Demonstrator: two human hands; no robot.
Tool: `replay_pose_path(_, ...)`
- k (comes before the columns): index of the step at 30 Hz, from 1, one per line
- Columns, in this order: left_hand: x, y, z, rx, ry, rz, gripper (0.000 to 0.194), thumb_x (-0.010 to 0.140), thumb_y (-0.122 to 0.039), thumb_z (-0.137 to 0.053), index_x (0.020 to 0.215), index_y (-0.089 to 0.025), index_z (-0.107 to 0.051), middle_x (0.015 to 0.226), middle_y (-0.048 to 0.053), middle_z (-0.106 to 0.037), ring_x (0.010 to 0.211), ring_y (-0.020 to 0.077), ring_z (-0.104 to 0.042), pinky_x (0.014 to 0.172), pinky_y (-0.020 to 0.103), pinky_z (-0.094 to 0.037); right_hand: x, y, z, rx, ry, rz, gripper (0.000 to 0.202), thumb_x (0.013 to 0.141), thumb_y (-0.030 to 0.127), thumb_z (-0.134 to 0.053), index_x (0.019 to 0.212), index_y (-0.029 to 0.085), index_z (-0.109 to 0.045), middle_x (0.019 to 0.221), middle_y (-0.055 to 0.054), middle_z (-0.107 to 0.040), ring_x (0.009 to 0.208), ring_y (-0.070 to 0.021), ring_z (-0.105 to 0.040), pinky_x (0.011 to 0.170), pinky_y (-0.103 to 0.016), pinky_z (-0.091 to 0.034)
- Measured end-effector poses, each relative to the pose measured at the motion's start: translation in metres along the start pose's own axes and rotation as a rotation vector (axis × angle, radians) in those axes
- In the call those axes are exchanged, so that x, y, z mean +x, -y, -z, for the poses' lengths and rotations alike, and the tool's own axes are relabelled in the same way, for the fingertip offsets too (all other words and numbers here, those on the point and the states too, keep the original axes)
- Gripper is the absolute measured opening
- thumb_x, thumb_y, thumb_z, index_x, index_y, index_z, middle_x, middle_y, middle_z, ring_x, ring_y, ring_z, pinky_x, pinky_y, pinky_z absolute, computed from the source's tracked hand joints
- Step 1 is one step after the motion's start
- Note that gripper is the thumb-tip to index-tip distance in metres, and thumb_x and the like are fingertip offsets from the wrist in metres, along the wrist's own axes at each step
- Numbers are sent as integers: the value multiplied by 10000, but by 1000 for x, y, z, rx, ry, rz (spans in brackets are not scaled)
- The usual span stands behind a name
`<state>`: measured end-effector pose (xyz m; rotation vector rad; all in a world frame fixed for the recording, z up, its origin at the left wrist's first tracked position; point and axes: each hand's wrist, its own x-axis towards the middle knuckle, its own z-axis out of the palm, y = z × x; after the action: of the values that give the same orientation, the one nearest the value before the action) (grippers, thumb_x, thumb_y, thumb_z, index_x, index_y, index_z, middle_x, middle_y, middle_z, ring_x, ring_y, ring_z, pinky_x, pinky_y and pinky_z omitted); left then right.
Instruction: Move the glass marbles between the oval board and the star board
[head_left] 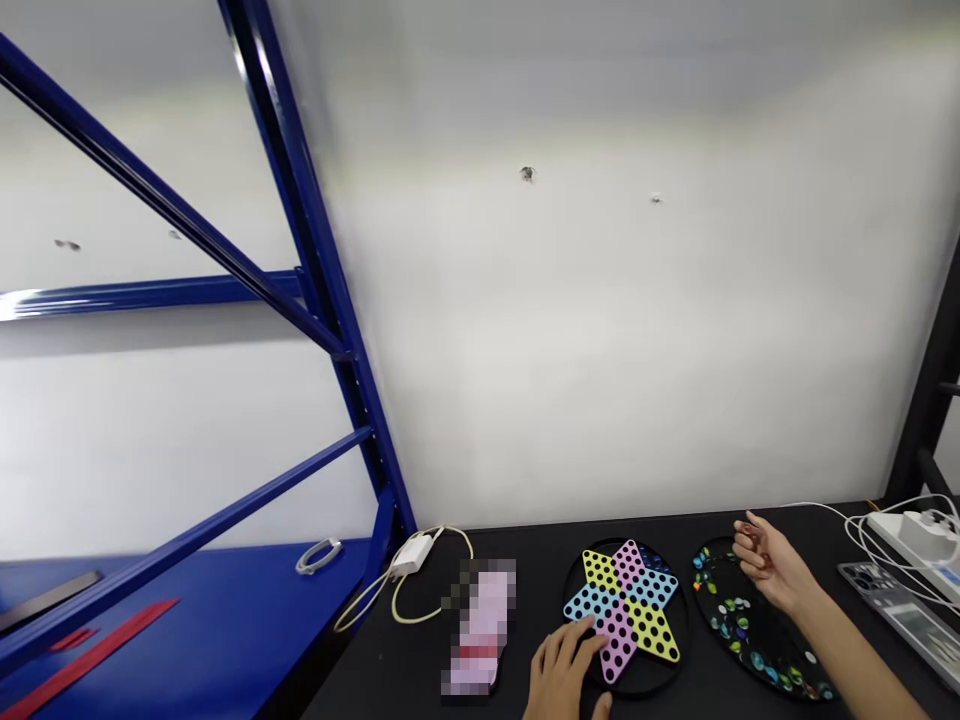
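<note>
A star-shaped Chinese checkers board [624,603] with yellow, pink and blue points lies in a round black tray at the front of the black table. My left hand [562,668] rests at its near left side, fingers stretched out, with fingertips at the pink and blue points. On the right is a second round black tray [705,598] holding many coloured glass marbles [731,618], mostly along its left and near sides. Over this tray hangs my right hand [769,562], palm turned up and fingers curled closed. Whatever those fingers hold is too small to make out.
A blurred-out pink phone-like object [480,630] lies left of the board. Beyond it are a white charger [412,553] and cable. At right sit a grey phone-like device [900,615] and a power strip [919,545]. A blue metal rack [322,250] stands left.
</note>
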<state>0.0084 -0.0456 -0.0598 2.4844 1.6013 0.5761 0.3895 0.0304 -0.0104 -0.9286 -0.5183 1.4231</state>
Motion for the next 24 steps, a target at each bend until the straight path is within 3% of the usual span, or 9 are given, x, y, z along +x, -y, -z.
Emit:
replay_pose_path(5,0,-2,2,-10,10,-5,514,828,-210,-673,1303,-392,-597,1495,-20,-557,1343,286,-513,1105,447,-429,-14,-24,-43,246,137,-197,115,857,272,-557,858,179,-624,617,-6,-570,400,-72,-409,309,-139,-241)
replay_pose_path(8,-1,-4,4,-22,4,-22,493,853,-220,-659,1317,-374,-593,1499,0,-554,1345,291,-507,1113,468,-422,-20,-35,-61,273,155,-249,148,866,264,-536,875,161,-642,681,-60,-643,443,-89,-466,308,-139,-266)
replay_pose_path(14,-2,-5,14,-65,35,-22,493,872,-233,-652,1332,-392,-577,1508,-16,-545,1359,290,-503,1130,493,-423,-31,-48,-84,268,155,-306,308,944,328,-465,806,127,-654,667,-71,-632,437,-75,-440,301,-133,-257)
replay_pose_path(18,-2,-9,25,-99,89,-31,532,882,-210,-615,1376,-394,-542,1531,-15,-519,1385,294,-483,1141,511,-423,-31,-37,-76,224,114,-229,208,880,312,-581,775,144,-642,620,-11,-566,422,-57,-400,304,-131,-237)
replay_pose_path(22,-2,-14,31,-115,106,-5,529,891,-210,-594,1384,-391,-533,1547,-11,-497,1405,301,-458,1145,548,-415,-30,-9,-48,108,13,-9,231,767,360,-729,714,178,-598,544,87,-396,390,-29,-272,313,-137,-188)
replay_pose_path(24,-2,-15,31,-113,107,-3,519,890,-211,-595,1377,-385,-541,1546,-7,-498,1402,302,-461,1142,549,-418,-32,4,-31,-59,-29,67,303,727,424,-767,704,190,-576,546,103,-365,399,-25,-231,330,-147,-163)
